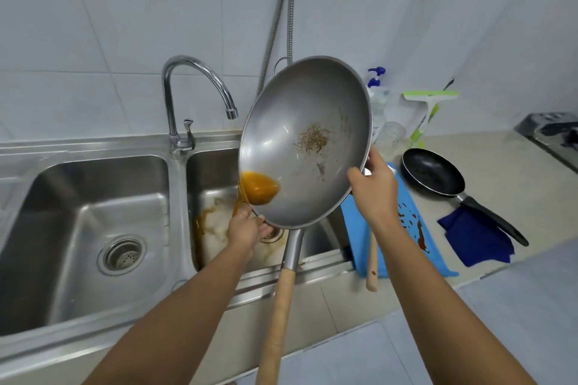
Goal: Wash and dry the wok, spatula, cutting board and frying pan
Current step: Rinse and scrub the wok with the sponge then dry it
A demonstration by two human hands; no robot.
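Steel sink under white tiles. Emptying orange dregs from tilted wok, rim clasped by left grip below, right grip beside; next, likely rinsing.

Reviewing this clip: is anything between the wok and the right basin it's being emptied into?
Nothing visible. The left hand and right hand hold the wok by its rim, tilted over the right basin; orange liquid runs off its lower edge straight in. The faucet spout is left of the wok, not under it.
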